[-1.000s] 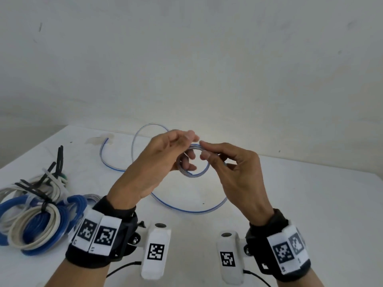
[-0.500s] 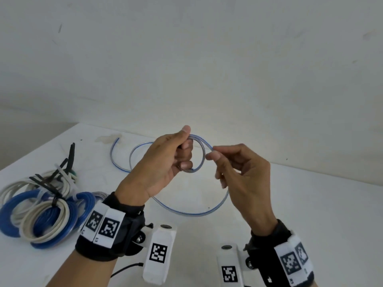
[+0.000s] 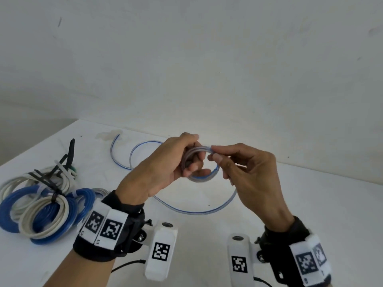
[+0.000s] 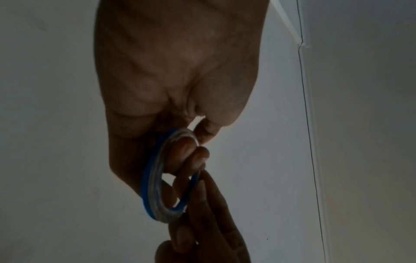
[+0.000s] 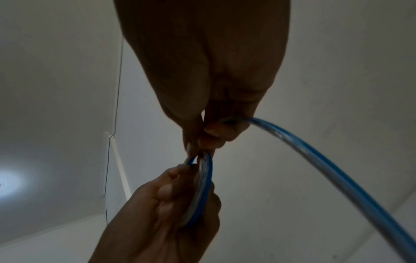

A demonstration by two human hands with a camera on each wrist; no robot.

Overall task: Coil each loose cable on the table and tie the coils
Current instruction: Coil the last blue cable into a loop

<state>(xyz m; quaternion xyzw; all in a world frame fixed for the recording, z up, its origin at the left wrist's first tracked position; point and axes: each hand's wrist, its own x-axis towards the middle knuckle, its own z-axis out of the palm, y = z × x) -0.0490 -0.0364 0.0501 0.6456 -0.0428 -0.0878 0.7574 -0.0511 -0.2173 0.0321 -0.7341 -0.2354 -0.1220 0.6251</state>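
Note:
A clear cable with a blue stripe [image 3: 194, 211] trails over the white table [image 3: 310, 204] in loose bends. Its near part is wound into a small coil [image 3: 204, 177] [image 4: 155, 178] [image 5: 202, 186] held above the table. My left hand [image 3: 165, 170] [image 4: 180, 89] grips the coil, fingers curled through its loops. My right hand [image 3: 244, 172] [image 5: 213, 89] pinches the cable at the coil's top between thumb and forefinger. From that pinch the loose length [image 5: 326, 169] runs off to the right and down.
At the table's left lie several tied coils, blue [image 3: 12, 212] and off-white [image 3: 41, 216], bound with black ties [image 3: 53, 195] and white ties. A bare white wall [image 3: 186, 59] rises behind the table's far edge.
Another loop has been laid onto the coil: the right hand swung out to the right and came back to the coil's top. The loose cable on the table has drawn in.

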